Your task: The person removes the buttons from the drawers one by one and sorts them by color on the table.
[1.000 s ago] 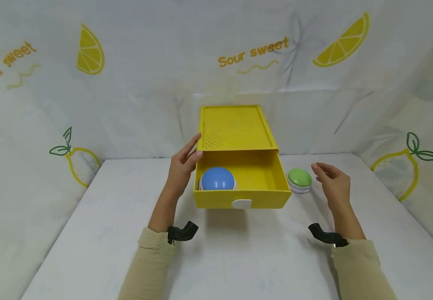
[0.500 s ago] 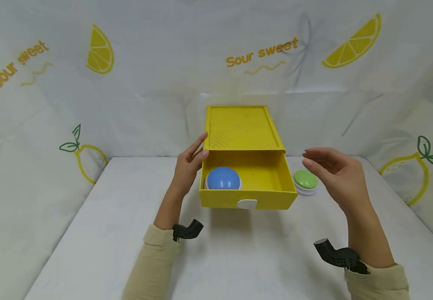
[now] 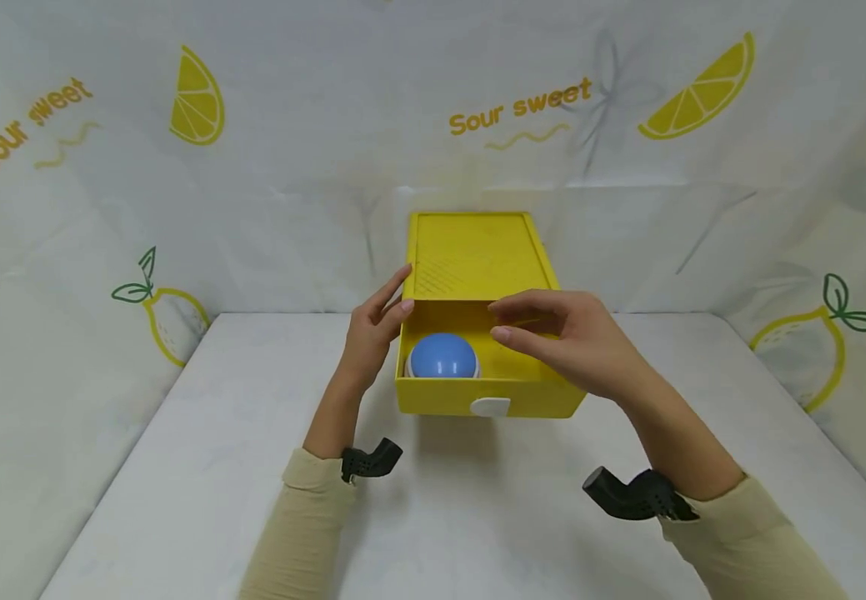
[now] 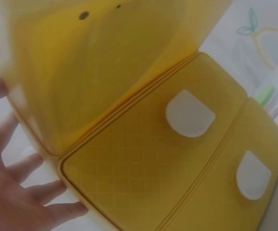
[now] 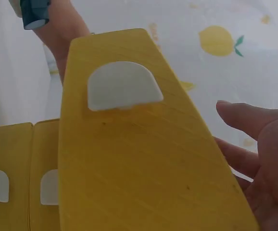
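A yellow drawer cabinet (image 3: 478, 250) stands at the back of the table with its top drawer (image 3: 433, 397) pulled out. Inside that drawer, at the left, sits a blue dome-topped button (image 3: 443, 357) on a white base. My left hand (image 3: 372, 337) rests against the cabinet's left side; the left wrist view shows its fingers (image 4: 50, 192) spread along the edge. Over the right half of the drawer hovers my right hand (image 3: 575, 337), fingers loosely bent, thumb apart, nothing visible between them. A green-topped button (image 4: 266, 96) on a white base stands right of the cabinet, hidden in the head view.
Below the open drawer are two shut drawers with white handles (image 4: 189, 115). The pulled-out drawer's front, with its own white handle (image 5: 124, 89), juts out over the white table (image 3: 200, 467). A white lemon-print cloth (image 3: 305, 125) hangs behind.
My right hand has lifted away from beside the green button and moved left over the open drawer, now covering the button from the head view. My left hand keeps its place on the cabinet.
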{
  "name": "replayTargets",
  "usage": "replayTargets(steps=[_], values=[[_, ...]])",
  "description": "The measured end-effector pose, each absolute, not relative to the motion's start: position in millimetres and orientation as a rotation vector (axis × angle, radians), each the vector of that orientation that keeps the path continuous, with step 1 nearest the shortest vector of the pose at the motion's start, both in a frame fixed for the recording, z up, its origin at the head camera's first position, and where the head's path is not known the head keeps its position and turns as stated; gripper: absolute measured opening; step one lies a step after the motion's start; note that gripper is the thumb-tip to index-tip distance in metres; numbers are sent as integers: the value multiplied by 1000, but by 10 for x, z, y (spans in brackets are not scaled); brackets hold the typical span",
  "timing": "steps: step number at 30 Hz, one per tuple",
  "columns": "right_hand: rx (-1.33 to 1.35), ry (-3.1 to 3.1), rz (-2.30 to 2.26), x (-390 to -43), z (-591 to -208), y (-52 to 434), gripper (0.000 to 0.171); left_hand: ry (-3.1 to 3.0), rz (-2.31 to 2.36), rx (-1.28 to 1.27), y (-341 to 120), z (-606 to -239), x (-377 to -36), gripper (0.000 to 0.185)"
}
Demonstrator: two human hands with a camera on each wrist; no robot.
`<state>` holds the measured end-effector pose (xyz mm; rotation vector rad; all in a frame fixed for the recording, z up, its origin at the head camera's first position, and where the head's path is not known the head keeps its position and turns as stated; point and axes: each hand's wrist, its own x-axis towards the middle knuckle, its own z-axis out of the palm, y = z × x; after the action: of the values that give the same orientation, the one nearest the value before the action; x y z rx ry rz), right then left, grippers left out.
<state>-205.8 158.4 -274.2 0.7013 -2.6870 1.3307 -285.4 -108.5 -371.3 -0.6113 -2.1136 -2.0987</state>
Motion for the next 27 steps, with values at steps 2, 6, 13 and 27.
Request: replayTargets(steps=[2, 6, 13, 27], values=[[728, -2768, 1317, -2111, -2751, 1514, 38, -2112, -2098, -613, -1085, -3710, -2851, 52], [796, -2914, 1231, -2184, -2750, 1434, 45, -2116, -2100, -601, -1072, -3703, -2845, 52], [850, -3079, 1049, -2304, -2696, 1284, 49, -2119, -2120, -588, -1086, -3695, -2844, 52], [845, -3158, 1038, -2361, -2681, 1095, 37, -2139, -2113, -593, -1098, -3700, -2857, 51]])
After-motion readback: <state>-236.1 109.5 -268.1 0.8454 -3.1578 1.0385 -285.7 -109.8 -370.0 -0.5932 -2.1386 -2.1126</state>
